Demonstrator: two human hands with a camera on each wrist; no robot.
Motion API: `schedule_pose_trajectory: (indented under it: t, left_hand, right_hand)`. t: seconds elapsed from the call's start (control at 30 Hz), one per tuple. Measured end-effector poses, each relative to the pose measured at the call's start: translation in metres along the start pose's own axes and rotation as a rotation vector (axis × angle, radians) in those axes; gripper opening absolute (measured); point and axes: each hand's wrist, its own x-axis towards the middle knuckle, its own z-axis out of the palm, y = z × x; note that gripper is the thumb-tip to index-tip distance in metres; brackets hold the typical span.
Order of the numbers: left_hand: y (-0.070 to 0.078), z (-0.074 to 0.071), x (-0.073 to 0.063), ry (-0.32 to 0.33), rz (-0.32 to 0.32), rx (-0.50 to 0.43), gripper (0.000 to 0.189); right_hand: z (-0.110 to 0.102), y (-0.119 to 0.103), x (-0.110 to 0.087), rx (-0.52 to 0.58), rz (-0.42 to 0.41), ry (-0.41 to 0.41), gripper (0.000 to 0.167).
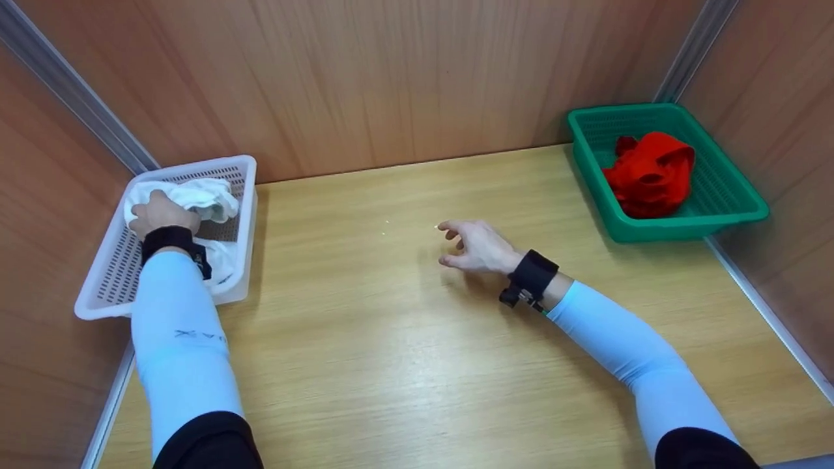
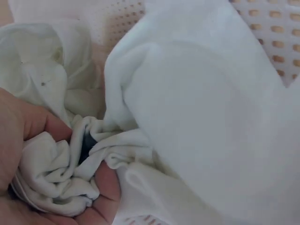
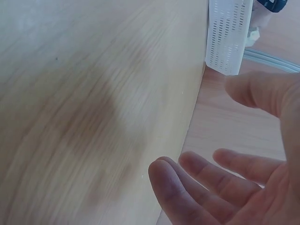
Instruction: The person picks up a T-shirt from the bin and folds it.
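Inside the white plastic basket [image 1: 251, 195], at the left of the head view, lies bunched white cloth [image 1: 208, 195]. My left hand [image 1: 163, 213] reaches in over it. The left wrist view shows the fingers curled round a gathered fold of the white cloth [image 2: 51, 173]; more of the cloth spreads to the right there. My right hand [image 1: 481, 246] hovers above the middle of the table with its fingers loosely bent and apart, holding nothing. In the right wrist view its thumb and fingers [image 3: 171, 187] stand well apart, with the table surface beyond them.
A green plastic basket [image 1: 690, 228] stands at the back right with a crumpled red cloth [image 1: 651, 176] in it. Wood-grain panels [image 1: 404, 78] wall the table [image 1: 365, 352] at the back and both sides. Another piece of white cloth [image 1: 220, 260] lies in the white basket near the left wrist.
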Motion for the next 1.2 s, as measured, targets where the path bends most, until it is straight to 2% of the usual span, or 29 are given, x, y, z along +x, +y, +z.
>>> schedule_pose_trajectory:
  t: [0.13, 0.23, 0.43, 0.53, 0.67, 0.83, 1.0, 1.1, 1.2]
  left_hand:
    - [0.016, -0.011, -0.009, 0.08, 0.046, -0.019, 0.086]
    - [0.035, -0.015, -0.014, 0.129, 0.095, -0.052, 0.087]
    - [0.075, -0.018, -0.012, 0.222, 0.197, -0.05, 0.079]
    - [0.093, -0.018, -0.011, 0.242, 0.248, -0.026, 0.08]
    - [0.116, -0.014, -0.018, 0.268, 0.309, 0.003, 0.079]
    - [0.141, -0.009, -0.034, 0.32, 0.4, 0.017, 0.074]
    - [0.173, -0.007, -0.057, 0.396, 0.513, -0.031, 0.062]
    - [0.193, -0.006, -0.071, 0.439, 0.605, -0.065, 0.052]
    - [0.212, -0.001, -0.086, 0.45, 0.695, -0.063, 0.051]
  right_hand:
    - [0.0, 0.0, 0.005, -0.001, -0.004, -0.008, 0.074]
    - [-0.002, 0.002, 0.006, 0.006, 0.013, -0.007, 0.076]
    - [-0.009, 0.01, 0.012, 0.047, 0.052, -0.015, 0.08]
    - [-0.012, 0.014, 0.017, 0.071, 0.081, -0.019, 0.082]
    - [-0.015, 0.017, 0.024, 0.086, 0.108, -0.023, 0.083]
    - [-0.014, 0.015, 0.032, 0.114, 0.135, -0.028, 0.081]
    - [-0.015, 0.011, 0.038, 0.139, 0.159, -0.034, 0.08]
    - [-0.015, 0.01, 0.042, 0.145, 0.156, -0.043, 0.08]
    - [-0.016, 0.007, 0.046, 0.143, 0.158, -0.063, 0.082]
